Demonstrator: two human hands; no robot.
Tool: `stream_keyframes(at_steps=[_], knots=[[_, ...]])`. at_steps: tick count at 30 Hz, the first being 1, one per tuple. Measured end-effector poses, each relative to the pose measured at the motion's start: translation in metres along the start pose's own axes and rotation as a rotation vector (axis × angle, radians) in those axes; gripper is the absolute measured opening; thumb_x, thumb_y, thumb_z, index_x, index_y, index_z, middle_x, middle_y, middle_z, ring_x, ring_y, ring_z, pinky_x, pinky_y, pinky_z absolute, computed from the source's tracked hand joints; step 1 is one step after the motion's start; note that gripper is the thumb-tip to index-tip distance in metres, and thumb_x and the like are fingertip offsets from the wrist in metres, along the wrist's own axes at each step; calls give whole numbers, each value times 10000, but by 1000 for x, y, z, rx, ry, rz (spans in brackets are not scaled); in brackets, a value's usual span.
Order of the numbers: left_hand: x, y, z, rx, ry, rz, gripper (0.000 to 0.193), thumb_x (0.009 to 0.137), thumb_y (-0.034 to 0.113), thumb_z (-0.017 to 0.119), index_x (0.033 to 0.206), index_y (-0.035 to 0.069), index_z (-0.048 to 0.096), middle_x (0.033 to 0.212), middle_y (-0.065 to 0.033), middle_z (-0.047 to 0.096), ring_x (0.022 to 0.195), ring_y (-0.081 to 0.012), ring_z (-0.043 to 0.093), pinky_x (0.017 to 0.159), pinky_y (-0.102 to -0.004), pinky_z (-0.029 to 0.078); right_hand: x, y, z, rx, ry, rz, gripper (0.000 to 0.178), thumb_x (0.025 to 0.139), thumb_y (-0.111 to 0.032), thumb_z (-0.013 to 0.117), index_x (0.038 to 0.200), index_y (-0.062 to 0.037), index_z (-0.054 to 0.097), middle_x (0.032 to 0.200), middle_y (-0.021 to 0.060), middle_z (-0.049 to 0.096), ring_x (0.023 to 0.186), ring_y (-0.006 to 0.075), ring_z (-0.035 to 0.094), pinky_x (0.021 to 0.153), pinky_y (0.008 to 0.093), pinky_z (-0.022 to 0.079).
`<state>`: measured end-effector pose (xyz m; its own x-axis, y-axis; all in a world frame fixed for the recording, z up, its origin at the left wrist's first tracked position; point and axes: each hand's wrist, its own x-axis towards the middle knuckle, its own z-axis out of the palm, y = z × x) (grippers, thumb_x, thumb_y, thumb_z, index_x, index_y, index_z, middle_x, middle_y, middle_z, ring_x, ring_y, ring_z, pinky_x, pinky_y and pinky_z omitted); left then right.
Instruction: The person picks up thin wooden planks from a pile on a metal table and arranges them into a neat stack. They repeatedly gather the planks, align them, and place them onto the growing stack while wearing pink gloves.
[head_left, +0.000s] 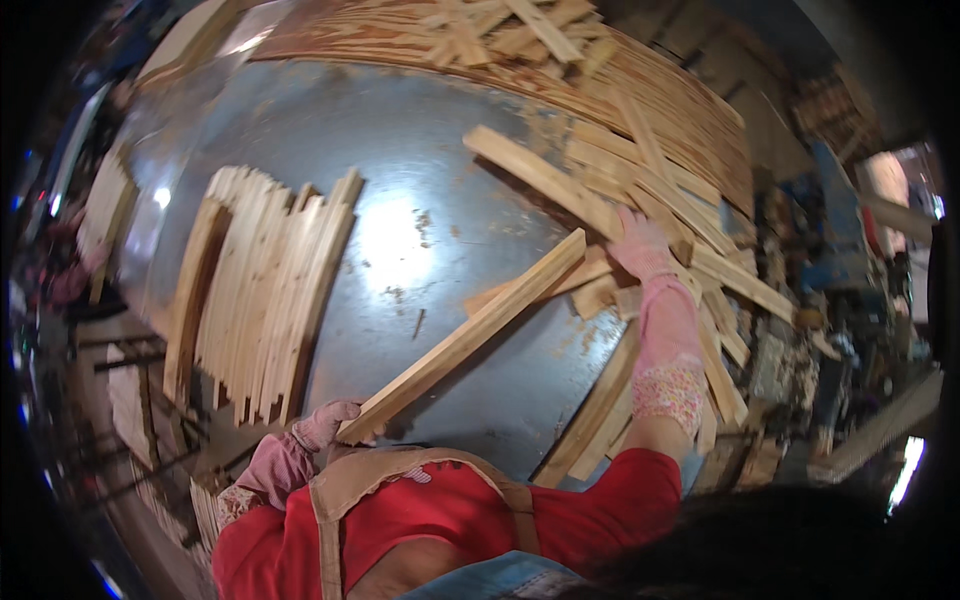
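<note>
My left hand point(328, 425), in a pink glove, is closed round the near end of a long wooden strip point(470, 335). That strip slants up and to the right across the metal table. My right hand point(642, 247), gloved in pink with a flowered cuff, reaches to the heap at the right. Its fingers lie over the edge of a wooden board point(540, 178) and seem to grip it; the underside of that grasp is hidden. Other loose wooden pieces point(595, 295) lie under and beside this hand.
A row of wooden strips point(265, 290) lies side by side on the metal table point(400, 105) at left. More offcuts point(510, 35) are heaped on a plywood sheet point(350, 30) at the far side. Sawdust dots the metal. Cluttered machinery point(840, 270) stands at right.
</note>
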<state>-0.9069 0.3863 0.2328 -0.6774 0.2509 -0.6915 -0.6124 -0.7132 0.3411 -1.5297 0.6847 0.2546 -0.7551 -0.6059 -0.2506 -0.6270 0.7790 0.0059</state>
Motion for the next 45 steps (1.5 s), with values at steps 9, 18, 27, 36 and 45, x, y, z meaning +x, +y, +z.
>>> stream_keyframes(at_steps=[9, 18, 27, 36, 45], knots=[[-57, -82, -6, -533, -10, 413, 699, 997, 496, 481, 1427, -39, 612, 1094, -267, 711, 927, -405, 730, 874, -545, 609, -8, -41, 47, -228, -255, -228, 1225, 703, -415, 925, 1697, -118, 274, 1560, 198, 573, 1458, 367, 540, 1216, 468, 442], [-27, -52, -49, -633, -153, 483, 645, 993, 506, 523, 1402, 22, 646, 1060, -268, 687, 911, -401, 677, 829, -590, 526, -41, -147, 32, 710, -243, 63, 995, 863, -517, 839, 1654, -110, 392, 1318, 231, 701, 1097, 392, 742, 945, 539, 621], [-72, -32, -80, -117, 93, 551, 842, 964, 541, 702, 1565, -5, 480, 1095, -197, 732, 926, -249, 725, 836, -392, 619, -166, -347, 154, 2420, -637, 186, 661, 1012, -474, 615, 1496, -32, 529, 1223, 242, 709, 1020, 410, 740, 871, 593, 645], [-114, -21, -96, 118, 159, 585, 947, 927, 548, 730, 1630, -22, 453, 1173, -125, 705, 1005, -173, 679, 906, -330, 565, -179, -436, 163, 1616, -548, 261, 696, 1069, -506, 616, 1502, 30, 518, 1353, 281, 689, 1210, 441, 685, 1079, 567, 543], [-117, 80, -105, 131, 276, 791, 989, 902, 509, 791, 1638, -45, 434, 1415, -106, 626, 1187, -177, 612, 1023, -316, 516, -184, -585, 177, 1280, -582, 61, 685, 1097, -550, 516, 1467, 26, 508, 1244, 233, 712, 1186, 348, 701, 957, 448, 583]])
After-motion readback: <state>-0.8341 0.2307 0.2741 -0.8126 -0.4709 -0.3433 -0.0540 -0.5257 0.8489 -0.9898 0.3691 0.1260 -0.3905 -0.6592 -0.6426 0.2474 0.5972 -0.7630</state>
